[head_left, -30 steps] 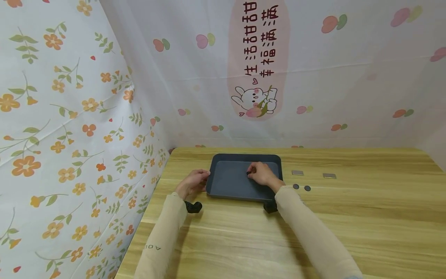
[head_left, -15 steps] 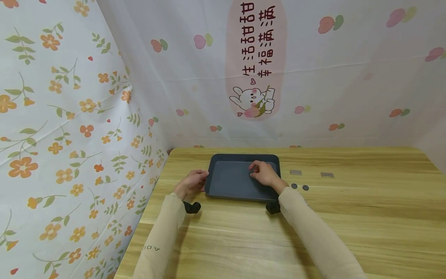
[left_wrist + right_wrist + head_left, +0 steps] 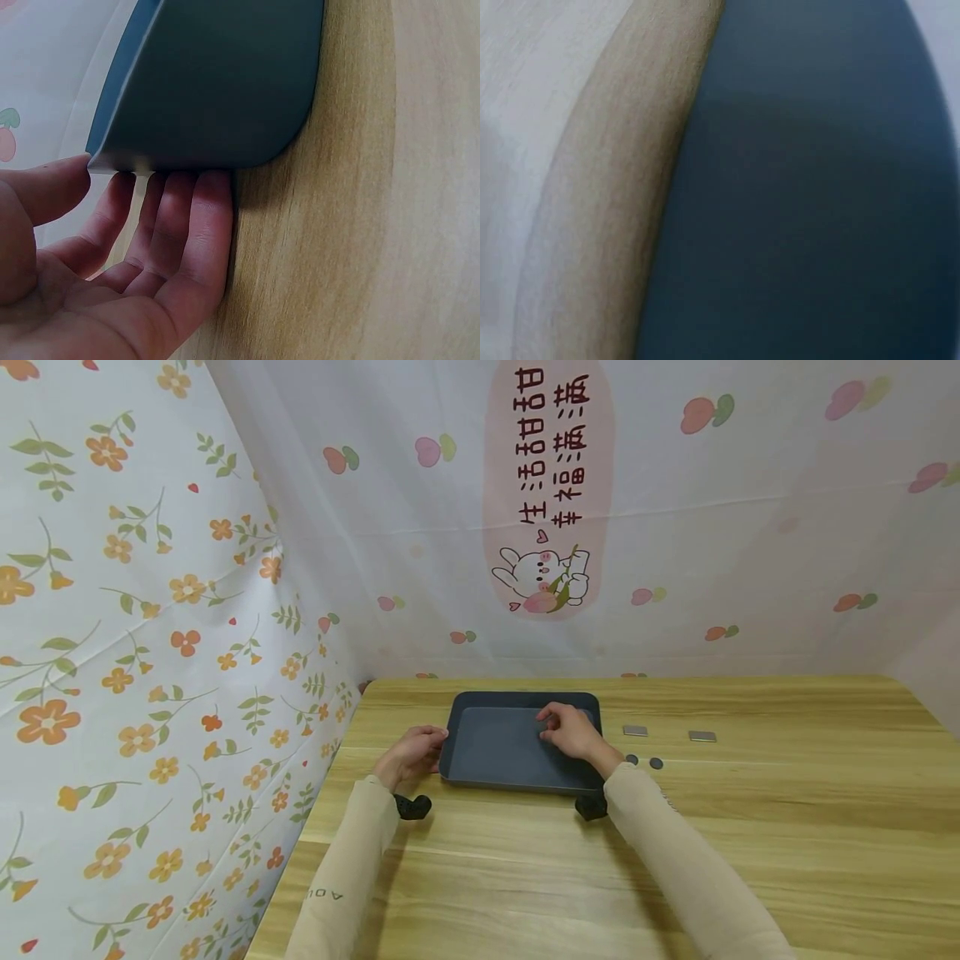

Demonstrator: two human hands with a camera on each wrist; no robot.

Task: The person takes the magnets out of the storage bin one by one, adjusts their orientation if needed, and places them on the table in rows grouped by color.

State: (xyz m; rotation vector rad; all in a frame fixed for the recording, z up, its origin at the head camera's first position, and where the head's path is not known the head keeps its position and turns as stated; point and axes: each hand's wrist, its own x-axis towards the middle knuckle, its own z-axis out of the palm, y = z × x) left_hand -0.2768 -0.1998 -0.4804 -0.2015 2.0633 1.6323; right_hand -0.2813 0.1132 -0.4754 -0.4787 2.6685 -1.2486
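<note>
A dark grey shallow rectangular tray lies on the wooden table. At its left end, my left hand rests against the outside. The left wrist view shows the thumb at the rim of the tray and the other fingertips touching its outer wall. Over the right part of the tray hovers my right hand, thumb and index finger apart; I see nothing between them. The right wrist view holds only the tray's dark surface and some table; the right fingers are out of it.
Right of the tray lie two small grey rectangular plates, one nearer and one farther. Small dark discs lie closer to my right sleeve. Printed cloth hangs behind the table and along the left.
A small dark piece was between my right thumb and fingers a second ago; the fingers have parted and I no longer see it. The left hand stays at the tray's left end.
</note>
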